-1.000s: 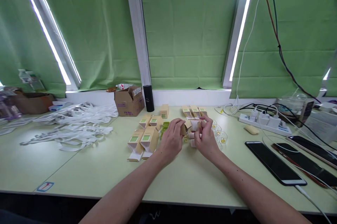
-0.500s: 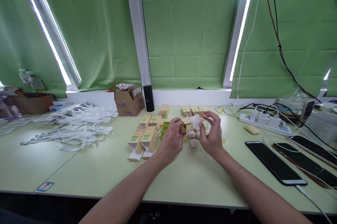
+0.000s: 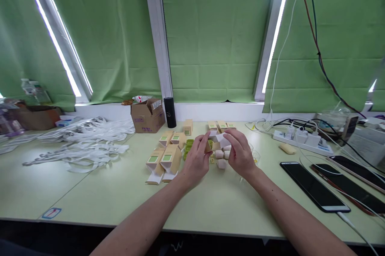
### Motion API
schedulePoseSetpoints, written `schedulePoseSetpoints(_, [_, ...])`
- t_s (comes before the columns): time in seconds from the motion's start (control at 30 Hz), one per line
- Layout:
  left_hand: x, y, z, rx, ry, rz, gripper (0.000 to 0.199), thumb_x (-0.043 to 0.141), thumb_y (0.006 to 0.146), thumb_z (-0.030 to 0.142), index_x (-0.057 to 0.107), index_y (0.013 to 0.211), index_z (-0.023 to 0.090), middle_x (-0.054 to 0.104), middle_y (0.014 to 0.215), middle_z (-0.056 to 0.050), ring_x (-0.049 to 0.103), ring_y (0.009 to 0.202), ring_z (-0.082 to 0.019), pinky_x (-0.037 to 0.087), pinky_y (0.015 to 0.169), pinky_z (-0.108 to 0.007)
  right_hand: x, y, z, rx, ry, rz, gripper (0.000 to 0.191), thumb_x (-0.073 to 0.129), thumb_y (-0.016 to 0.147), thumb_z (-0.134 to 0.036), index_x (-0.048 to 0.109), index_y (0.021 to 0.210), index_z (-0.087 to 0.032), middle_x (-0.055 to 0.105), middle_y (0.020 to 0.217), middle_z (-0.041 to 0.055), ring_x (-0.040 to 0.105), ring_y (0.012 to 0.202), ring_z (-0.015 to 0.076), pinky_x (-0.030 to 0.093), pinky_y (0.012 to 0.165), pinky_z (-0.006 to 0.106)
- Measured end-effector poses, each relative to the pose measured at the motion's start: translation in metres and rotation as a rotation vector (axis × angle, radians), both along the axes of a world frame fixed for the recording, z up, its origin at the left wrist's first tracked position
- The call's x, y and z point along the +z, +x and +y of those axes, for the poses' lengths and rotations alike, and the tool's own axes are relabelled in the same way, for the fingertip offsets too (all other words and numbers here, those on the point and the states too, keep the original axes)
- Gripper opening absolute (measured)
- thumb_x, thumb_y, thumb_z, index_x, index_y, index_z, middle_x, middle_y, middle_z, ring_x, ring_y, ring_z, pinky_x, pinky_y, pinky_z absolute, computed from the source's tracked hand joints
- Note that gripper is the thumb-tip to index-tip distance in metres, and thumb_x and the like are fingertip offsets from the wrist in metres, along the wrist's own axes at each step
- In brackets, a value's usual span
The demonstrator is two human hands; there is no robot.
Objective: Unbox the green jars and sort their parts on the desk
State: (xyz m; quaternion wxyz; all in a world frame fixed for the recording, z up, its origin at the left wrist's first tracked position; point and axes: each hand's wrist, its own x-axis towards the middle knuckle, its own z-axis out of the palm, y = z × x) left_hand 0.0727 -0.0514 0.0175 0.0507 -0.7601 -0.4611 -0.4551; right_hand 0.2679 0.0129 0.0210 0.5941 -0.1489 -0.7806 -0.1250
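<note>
My left hand (image 3: 195, 160) is closed round a small tan cardboard box (image 3: 215, 145), held just above the table. The box's end is open, and white inner flaps show. My right hand (image 3: 243, 156) pinches the white flap (image 3: 223, 140) on its right side. Beneath and between the hands lie several pale pink cylindrical pieces (image 3: 221, 164), and green pieces (image 3: 189, 144) sit beside my left hand. Left of them stand several tan boxes (image 3: 171, 160) with green-and-white labels, the front ones with white flaps folded out. The box's inside is mostly hidden.
More tan boxes (image 3: 222, 125) stand behind my hands. White straps (image 3: 87, 144) are heaped at left, near a brown carton (image 3: 148, 116) and a black cylinder (image 3: 170, 112). Phones (image 3: 314, 186), cables and a power strip (image 3: 303, 142) lie at right.
My right hand's fingers have closed in on the white flap and the hand has turned inward. The box is tilted so that more of its white flaps show.
</note>
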Motion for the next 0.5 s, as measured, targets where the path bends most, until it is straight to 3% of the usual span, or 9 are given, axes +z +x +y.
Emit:
schedulePoseSetpoints(0.17, [-0.0013,-0.0006,0.0013,-0.009,0.004,-0.012,0.076,0.049,0.097,0.009,0.020,0.165,0.028,0.050,0.141,-0.014,0.056,0.130,-0.026,0.055,0.106,-0.045,-0.0044,-0.0004,0.0012,0.024,-0.012,-0.070,0.060,0.035,0.095,-0.004,0.046,0.149,-0.028,0.070,0.129,0.0124,0.067,0.123,0.0287,0.057,0.102,0.056])
schedulePoseSetpoints(0.5, [-0.0033,-0.0016,0.0032,0.029,0.023,-0.026,0.077,0.049,0.096,0.010,0.020,0.165,0.029,0.050,0.139,-0.014,0.057,0.129,-0.027,0.057,0.102,-0.044,-0.0066,-0.0053,-0.0019,-0.006,-0.125,-0.043,0.048,0.042,0.098,-0.012,0.051,0.143,-0.025,0.072,0.127,0.0128,0.069,0.118,0.0297,0.054,0.105,0.059])
